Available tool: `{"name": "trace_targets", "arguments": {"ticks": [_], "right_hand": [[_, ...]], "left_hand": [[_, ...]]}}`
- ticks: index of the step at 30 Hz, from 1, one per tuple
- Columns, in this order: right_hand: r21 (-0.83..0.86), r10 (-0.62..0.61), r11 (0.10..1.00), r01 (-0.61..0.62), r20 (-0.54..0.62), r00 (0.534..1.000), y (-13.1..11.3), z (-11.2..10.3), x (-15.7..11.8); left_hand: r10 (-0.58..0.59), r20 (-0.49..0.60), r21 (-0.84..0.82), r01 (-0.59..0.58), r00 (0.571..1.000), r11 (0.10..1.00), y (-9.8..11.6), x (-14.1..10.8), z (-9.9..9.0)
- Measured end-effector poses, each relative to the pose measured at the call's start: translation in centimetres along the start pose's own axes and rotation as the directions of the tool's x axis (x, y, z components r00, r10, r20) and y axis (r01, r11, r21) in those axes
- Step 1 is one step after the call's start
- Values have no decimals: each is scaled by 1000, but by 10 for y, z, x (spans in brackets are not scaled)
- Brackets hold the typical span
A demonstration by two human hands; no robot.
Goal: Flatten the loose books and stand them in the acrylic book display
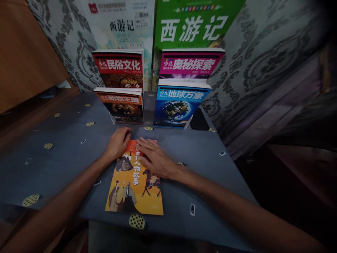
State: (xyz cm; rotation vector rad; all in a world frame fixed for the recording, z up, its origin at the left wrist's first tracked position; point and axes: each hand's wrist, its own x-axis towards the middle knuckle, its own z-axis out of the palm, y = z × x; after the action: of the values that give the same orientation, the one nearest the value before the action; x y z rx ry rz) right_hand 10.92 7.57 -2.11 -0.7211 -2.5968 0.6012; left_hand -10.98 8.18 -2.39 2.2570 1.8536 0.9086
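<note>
A yellow and orange book (150, 207) with drawn figures and a horse lies flat near the table's front edge. My right hand (155, 158) rests on its upper right part with the fingers spread, covering some of the title. At the book's upper left corner is my left hand (118, 142), its fingers curved and its fingertips partly hidden; whether it grips the edge cannot be made out. Beyond my hands, a rack holds upright books: an orange one (123, 109) and a red one (118, 72) on the left, a blue one (175, 107) and a magenta one (186, 66) on the right.
Behind the rack stand a tall pale book (121, 28) and a green book (195, 26) against patterned wallpaper. A dark flat object (199, 119) lies right of the rack. The table (65, 158) has a grey-blue patterned cloth; wooden furniture (28, 52) is at the left.
</note>
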Motion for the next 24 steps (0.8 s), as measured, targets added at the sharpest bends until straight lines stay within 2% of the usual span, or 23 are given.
{"name": "trace_targets", "arguments": {"ticks": [5, 11, 16, 19, 24], "right_hand": [[5, -9, 1000, 10, -75, 997, 4, 0, -4], [-26, -26, 999, 22, -164, 986, 9, 3, -8], [-68, 3, 998, -15, -174, 985, 7, 2, -9], [-119, 21, 992, -45, -192, 981, 3, 1, -9], [-227, 47, 968, -105, -244, 969, 0, -1, -11]], "left_hand": [[3, 42, 66, -5, 999, 998, -1, -14, -14], [15, 60, 51, -18, 998, 999, 5, -47, -37], [24, 79, 75, -30, 997, 997, 13, -70, -38], [9, 95, 73, -16, 995, 997, 13, -71, -33], [59, 127, 9, -60, 990, 998, 7, -53, -26]]}}
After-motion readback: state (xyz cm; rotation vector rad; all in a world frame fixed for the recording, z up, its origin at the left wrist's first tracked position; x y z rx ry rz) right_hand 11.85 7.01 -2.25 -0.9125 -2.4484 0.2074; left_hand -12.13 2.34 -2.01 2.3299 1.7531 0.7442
